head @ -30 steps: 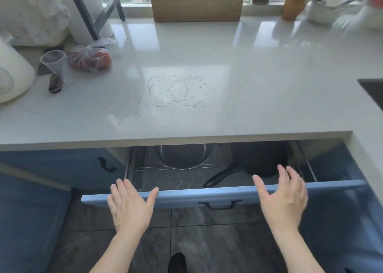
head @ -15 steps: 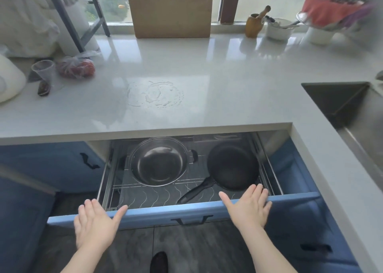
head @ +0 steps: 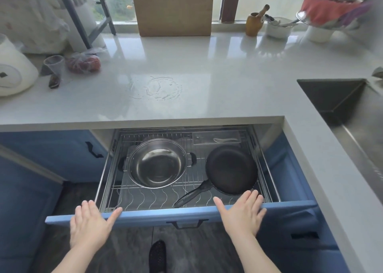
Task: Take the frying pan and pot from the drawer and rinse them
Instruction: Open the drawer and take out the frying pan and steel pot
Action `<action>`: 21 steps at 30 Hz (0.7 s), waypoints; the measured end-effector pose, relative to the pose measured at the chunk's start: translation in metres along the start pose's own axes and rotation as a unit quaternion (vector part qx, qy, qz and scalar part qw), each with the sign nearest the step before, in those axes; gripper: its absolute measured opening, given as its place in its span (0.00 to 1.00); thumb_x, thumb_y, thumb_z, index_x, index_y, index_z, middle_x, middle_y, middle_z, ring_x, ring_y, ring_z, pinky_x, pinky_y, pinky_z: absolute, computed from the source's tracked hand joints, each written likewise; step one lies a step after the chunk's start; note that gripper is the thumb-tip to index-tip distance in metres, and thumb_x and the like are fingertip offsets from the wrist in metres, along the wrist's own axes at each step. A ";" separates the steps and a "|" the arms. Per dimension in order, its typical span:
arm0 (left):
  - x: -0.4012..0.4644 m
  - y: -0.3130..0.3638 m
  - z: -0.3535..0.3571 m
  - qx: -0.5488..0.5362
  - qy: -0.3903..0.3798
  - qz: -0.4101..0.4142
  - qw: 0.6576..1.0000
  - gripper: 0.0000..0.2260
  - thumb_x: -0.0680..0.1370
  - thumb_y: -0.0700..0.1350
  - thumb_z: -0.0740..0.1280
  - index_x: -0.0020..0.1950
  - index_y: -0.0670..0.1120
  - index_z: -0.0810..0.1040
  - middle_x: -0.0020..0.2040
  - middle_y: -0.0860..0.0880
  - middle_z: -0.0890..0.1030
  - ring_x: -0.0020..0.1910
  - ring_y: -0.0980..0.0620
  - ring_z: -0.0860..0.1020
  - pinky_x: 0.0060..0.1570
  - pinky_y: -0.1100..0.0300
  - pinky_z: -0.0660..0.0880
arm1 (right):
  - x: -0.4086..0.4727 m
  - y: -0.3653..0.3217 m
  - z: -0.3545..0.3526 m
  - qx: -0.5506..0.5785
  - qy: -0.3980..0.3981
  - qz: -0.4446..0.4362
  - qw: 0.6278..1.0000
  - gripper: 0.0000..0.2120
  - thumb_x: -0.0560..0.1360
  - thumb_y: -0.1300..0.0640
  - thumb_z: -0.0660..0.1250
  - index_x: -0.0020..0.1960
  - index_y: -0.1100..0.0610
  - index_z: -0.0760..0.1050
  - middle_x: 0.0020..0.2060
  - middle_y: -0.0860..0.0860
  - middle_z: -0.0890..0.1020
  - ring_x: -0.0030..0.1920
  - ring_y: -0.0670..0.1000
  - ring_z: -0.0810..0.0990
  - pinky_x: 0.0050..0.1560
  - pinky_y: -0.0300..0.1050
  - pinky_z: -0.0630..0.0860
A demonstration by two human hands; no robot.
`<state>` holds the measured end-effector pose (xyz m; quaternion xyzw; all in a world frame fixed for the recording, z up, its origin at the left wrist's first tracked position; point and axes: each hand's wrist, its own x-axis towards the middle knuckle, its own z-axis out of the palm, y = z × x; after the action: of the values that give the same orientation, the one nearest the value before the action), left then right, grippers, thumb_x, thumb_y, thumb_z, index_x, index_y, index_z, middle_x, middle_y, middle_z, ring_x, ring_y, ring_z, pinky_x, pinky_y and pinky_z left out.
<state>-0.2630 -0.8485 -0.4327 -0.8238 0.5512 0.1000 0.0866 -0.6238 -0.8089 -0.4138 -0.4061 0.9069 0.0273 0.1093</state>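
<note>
Blue drawer point(head: 145, 215) pulled out under the countertop point(head: 207, 65). Left hand point(head: 90, 224) flat, fingers spread, over the drawer's front edge at its left end. Right hand point(head: 241, 213) flat, fingers spread, on the front edge further right. Steel pot point(head: 157, 162) sits on the wire rack, beyond and between the hands. Black frying pan point(head: 231, 169) just beyond the right fingertips, handle angled toward the front. Sink point(head: 331, 98) at right.
</note>
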 end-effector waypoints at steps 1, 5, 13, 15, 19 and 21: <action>0.000 -0.001 0.000 0.000 0.004 0.004 1.000 0.47 0.72 0.73 0.51 0.77 0.38 0.57 0.77 0.42 0.59 0.76 0.43 0.55 0.74 0.48 0.54 | 0.000 0.001 0.000 0.002 -0.001 -0.002 1.000 0.54 0.68 0.22 0.52 0.76 0.64 0.55 0.76 0.59 0.59 0.76 0.59 0.54 0.72 0.58 0.57; -0.003 -0.003 0.000 0.003 0.011 0.012 1.000 0.47 0.71 0.73 0.51 0.76 0.37 0.59 0.76 0.41 0.61 0.75 0.43 0.57 0.73 0.48 0.57 | -0.003 0.004 -0.003 -0.007 -0.024 -0.008 1.000 0.54 0.69 0.22 0.47 0.78 0.63 0.49 0.78 0.59 0.52 0.78 0.58 0.48 0.74 0.57 0.52; -0.019 -0.012 -0.001 0.006 -0.002 0.011 1.000 0.48 0.69 0.74 0.49 0.74 0.37 0.64 0.73 0.41 0.67 0.72 0.42 0.62 0.71 0.46 0.61 | -0.018 0.015 0.004 0.033 -0.015 -0.008 0.999 0.53 0.68 0.23 0.55 0.76 0.65 0.59 0.76 0.60 0.61 0.76 0.59 0.55 0.72 0.60 0.56; -0.022 -0.015 -0.001 0.001 -0.015 0.010 1.000 0.49 0.68 0.75 0.49 0.73 0.37 0.65 0.73 0.40 0.67 0.72 0.41 0.63 0.70 0.45 0.61 | -0.019 0.020 0.005 0.024 -0.036 -0.021 0.999 0.52 0.70 0.24 0.50 0.76 0.64 0.57 0.76 0.59 0.60 0.77 0.59 0.55 0.72 0.59 0.54; -0.027 -0.006 0.001 -0.016 0.009 0.074 0.997 0.50 0.70 0.76 0.46 0.66 0.34 0.73 0.66 0.36 0.74 0.66 0.36 0.69 0.62 0.39 0.66 | -0.012 0.045 0.007 0.042 -0.030 -0.048 0.998 0.49 0.68 0.28 0.49 0.68 0.68 0.71 0.67 0.63 0.74 0.68 0.63 0.71 0.67 0.61 0.59; -0.032 0.018 0.001 -0.031 0.006 0.129 0.991 0.52 0.70 0.77 0.42 0.67 0.34 0.73 0.68 0.36 0.73 0.68 0.35 0.70 0.64 0.39 0.66 | -0.002 0.055 0.002 0.039 -0.013 -0.042 0.998 0.47 0.72 0.28 0.51 0.75 0.64 0.62 0.74 0.59 0.66 0.75 0.59 0.62 0.73 0.58 0.55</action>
<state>-0.2914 -0.8263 -0.4263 -0.7488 0.6500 0.1221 0.0437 -0.6629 -0.7703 -0.4173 -0.4391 0.8878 -0.0073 0.1376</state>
